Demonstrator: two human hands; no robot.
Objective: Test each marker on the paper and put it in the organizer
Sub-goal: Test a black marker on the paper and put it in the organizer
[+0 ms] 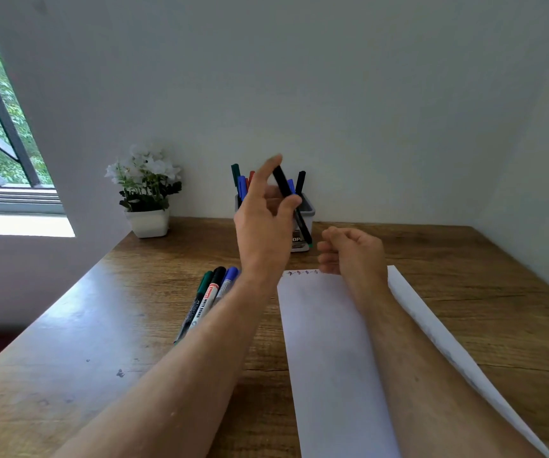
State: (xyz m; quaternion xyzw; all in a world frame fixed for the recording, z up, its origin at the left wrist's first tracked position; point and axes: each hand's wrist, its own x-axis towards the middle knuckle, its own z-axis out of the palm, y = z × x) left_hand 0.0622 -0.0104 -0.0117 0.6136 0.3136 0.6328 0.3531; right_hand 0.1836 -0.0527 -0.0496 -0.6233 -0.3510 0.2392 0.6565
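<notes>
Centre frame, the left hand [263, 223] is raised with a black marker [291, 206] pinched between thumb and fingers, index finger pointing up — the marker slants down across the grey organizer [309, 209], where several markers stand. Just right, the right hand [354, 252] is a loose, empty fist over the paper's [329, 352] top edge. Three capped markers [210, 292] lie lower left of centre — on the wooden desk [84, 358].

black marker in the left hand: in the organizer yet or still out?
Out. The left hand holds the black marker tilted in front of the organizer, its lower tip hanging outside the front wall.
</notes>
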